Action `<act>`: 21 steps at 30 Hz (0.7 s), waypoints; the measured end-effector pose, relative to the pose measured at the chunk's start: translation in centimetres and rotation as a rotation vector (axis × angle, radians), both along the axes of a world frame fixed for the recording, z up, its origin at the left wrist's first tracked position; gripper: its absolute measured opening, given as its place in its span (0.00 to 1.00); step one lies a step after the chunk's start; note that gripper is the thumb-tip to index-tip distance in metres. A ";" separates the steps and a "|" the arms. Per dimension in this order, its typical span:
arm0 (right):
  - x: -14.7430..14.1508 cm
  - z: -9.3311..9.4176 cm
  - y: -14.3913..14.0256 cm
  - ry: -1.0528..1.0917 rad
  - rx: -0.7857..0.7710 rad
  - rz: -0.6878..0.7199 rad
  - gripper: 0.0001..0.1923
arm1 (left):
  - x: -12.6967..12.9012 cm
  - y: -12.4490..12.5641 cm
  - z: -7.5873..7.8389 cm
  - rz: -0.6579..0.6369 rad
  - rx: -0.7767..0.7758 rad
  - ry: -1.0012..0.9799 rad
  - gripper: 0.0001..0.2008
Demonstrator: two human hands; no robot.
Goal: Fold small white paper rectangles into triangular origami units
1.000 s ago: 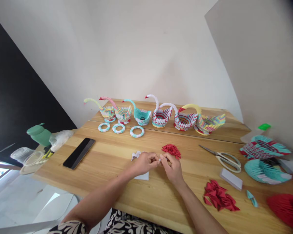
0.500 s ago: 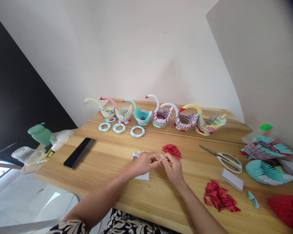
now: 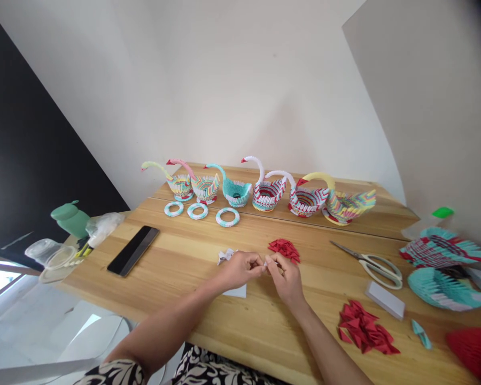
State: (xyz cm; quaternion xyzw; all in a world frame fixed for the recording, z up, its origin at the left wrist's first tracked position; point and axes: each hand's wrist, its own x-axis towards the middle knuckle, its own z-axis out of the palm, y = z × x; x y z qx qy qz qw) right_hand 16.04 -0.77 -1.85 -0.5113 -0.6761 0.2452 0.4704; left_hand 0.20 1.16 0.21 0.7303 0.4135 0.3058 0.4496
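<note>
Hands meet over the middle of the wooden table (image 3: 176, 267). Head view: left hand (image 3: 240, 269) and right hand (image 3: 286, 277) both pinch one small white paper piece (image 3: 265, 263) between fingertips, just above the tabletop. Position and grip match the earlier pictures; only the camera has drifted slightly, so folding is judged ongoing. Red paper pieces (image 3: 284, 249) lie just beyond; scissors (image 3: 374, 263) rest well right.

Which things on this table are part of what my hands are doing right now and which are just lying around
In use:
left hand and right hand, pinching a small white paper piece
white paper sheet under the left hand
folded white pieces

Lying about:
phone
scissors
paper swans
three paper rings
red folded pieces
</note>
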 end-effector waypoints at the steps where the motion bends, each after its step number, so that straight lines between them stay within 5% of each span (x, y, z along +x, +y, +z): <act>1: 0.0 0.0 0.0 0.000 -0.004 -0.002 0.16 | 0.0 0.0 0.2 0.002 -0.010 0.006 0.08; 12: 0.1 -0.5 0.2 -0.016 -0.043 -0.009 0.17 | 0.1 0.0 0.8 0.005 -0.018 0.056 0.07; 15: 0.3 -0.6 0.2 0.013 -0.031 -0.033 0.18 | -0.8 -0.6 3.0 -0.009 0.136 0.151 0.10; 19: 0.5 -0.9 0.3 0.127 -0.045 -0.063 0.18 | -4.4 -5.2 7.3 0.213 0.427 0.231 0.14; 21: 0.5 -0.9 0.3 0.154 -0.056 -0.061 0.18 | -6.9 -8.8 7.4 0.232 0.419 0.159 0.15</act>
